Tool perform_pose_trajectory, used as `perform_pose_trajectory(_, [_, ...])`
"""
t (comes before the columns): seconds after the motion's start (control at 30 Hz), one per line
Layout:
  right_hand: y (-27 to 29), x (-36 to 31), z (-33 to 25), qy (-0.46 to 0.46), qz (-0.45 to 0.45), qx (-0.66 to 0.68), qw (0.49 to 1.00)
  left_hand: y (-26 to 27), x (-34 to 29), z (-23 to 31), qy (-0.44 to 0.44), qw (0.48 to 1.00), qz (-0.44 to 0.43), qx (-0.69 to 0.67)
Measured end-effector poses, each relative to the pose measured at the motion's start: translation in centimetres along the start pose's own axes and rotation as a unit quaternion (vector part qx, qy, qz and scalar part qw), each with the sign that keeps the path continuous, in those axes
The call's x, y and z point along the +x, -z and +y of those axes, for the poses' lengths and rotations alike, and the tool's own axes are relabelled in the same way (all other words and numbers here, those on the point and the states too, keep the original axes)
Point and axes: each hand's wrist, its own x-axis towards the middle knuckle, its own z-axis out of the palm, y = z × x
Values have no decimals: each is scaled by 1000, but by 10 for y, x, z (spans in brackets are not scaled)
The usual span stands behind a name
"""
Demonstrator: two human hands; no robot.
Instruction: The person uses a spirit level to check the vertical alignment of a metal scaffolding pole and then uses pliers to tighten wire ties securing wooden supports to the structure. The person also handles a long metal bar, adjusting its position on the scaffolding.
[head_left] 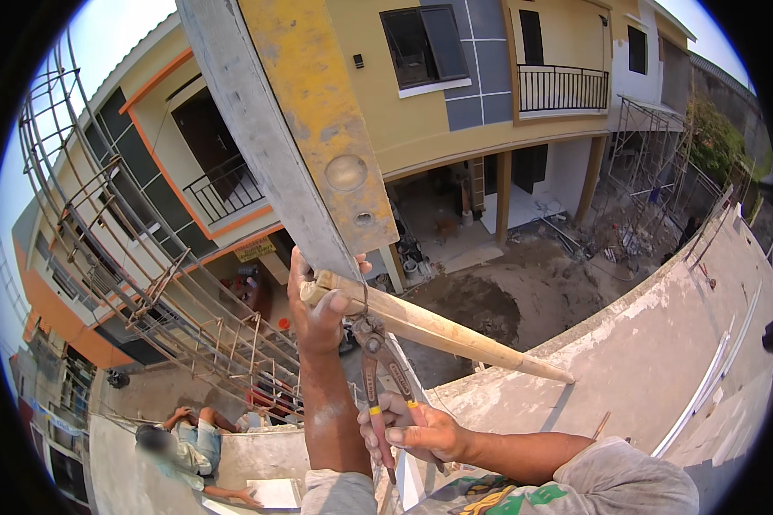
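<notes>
My left hand [319, 322] is closed around the near end of a pale wooden pole [455, 335], thumb in front. Its other fingers reach behind the lower end of a long, worn yellow-and-grey bar [322, 112], which slants up out of view. A dark wire loop [366, 298] circles the pole near its end. In my right hand [429, 432] is a pair of worn pincers [374, 365], fingers wrapped round the handles. Their jaws point up at the wire just under the pole; whether they bite it cannot be seen.
A tied rebar cage [159, 283] rises on the left. Below it a person [189, 446] sits on the ledge beside a white block [275, 493]. The concrete slab [644, 352] curves right, carrying long white strips [713, 369]. Past its edge lies a drop to muddy ground [541, 283].
</notes>
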Motion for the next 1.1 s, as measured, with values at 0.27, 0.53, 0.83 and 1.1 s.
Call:
perform_pose_trajectory(0.27, [-47,-7,-3,-26,0,231,973,0,0,0,8,1000,-9,-9])
perform_pose_trajectory(0.53, [-52,8,7,33,-188,406,894,-5,-2,3,28,999,17,15])
perform_pose_trajectory(0.83, [-25,4,16,-23,-136,362,922,-7,-2,4,29,999,15,14])
perform_pose_trajectory(1.1, [-10,5,14,-41,-131,306,942,-8,-2,4,29,1000,8,6])
